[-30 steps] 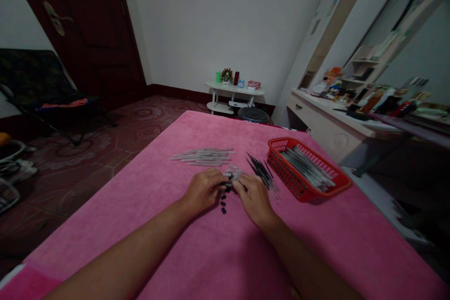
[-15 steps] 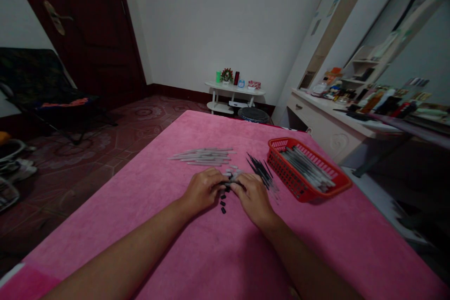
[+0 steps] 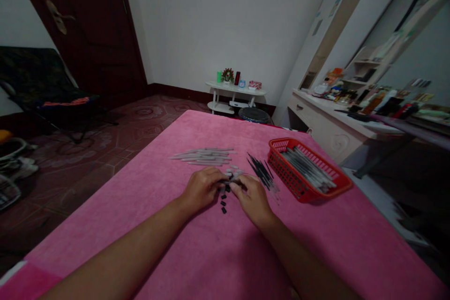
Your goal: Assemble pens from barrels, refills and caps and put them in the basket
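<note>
My left hand [image 3: 203,189] and my right hand [image 3: 252,196] meet at the middle of the pink cloth, fingertips pinched close together. Whatever small piece lies between them is mostly hidden by the fingers, and I cannot make it out. Several small black pieces [image 3: 224,203] lie in a line just below the fingertips. Beyond them are small pale pieces [image 3: 234,168]. Grey pen barrels [image 3: 204,155] form a loose pile past my left hand. Thin dark pen refills with pale ends [image 3: 262,171] lie beyond my right hand.
A red plastic basket [image 3: 286,176] holding many grey pen-like sticks [image 3: 309,168] stands to the right on the pink cloth [image 3: 140,183]. A dresser [image 3: 326,119] with bottles is farther right. A low white stand [image 3: 220,85] and a round dark stool [image 3: 253,113] are at the back.
The view has shifted very slightly. Both hands stay together in nearly the same place, with small finger movement; the piles and the basket look unchanged.
</note>
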Demonstrator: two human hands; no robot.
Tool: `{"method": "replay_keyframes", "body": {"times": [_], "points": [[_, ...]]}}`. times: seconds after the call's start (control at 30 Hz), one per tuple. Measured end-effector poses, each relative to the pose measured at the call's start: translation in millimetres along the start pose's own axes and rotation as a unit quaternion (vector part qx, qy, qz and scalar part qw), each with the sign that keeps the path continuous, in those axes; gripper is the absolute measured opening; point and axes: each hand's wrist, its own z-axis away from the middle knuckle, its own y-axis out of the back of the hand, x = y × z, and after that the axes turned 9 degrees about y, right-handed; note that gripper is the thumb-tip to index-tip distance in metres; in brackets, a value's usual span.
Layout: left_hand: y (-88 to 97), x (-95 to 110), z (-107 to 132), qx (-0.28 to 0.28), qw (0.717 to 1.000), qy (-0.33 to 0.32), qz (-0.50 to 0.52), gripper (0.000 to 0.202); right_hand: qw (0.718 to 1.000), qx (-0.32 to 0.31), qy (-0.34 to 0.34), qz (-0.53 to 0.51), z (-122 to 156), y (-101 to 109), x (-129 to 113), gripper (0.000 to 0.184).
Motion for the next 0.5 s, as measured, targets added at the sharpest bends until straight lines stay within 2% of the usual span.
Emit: {"method": "replay_keyframes", "body": {"times": [0.27, 0.33, 0.4, 0.5], "points": [[3.7, 0, -1, 0.001, 0.999, -0.023, -0.036, 0.022, 1.000, -0.023, 0.012, 0.015, 0, 0, -1, 0.034], [7.5, -2, -3, 0.035, 0.999, -0.006, -0.023, 0.019, 0.999, -0.023, 0.033, 0.027, 0, 0, -2, 0.026], [11.4, -5, -6, 0.093, 0.994, 0.042, 0.026, 0.018, 0.995, -0.040, 0.070, 0.052, 0, -1, -4, 0.019], [15.4, -4, -10, 0.178, 0.963, 0.133, 0.150, 0.014, 0.986, -0.072, 0.115, 0.100, -1, -3, -8, 0.032]]}}
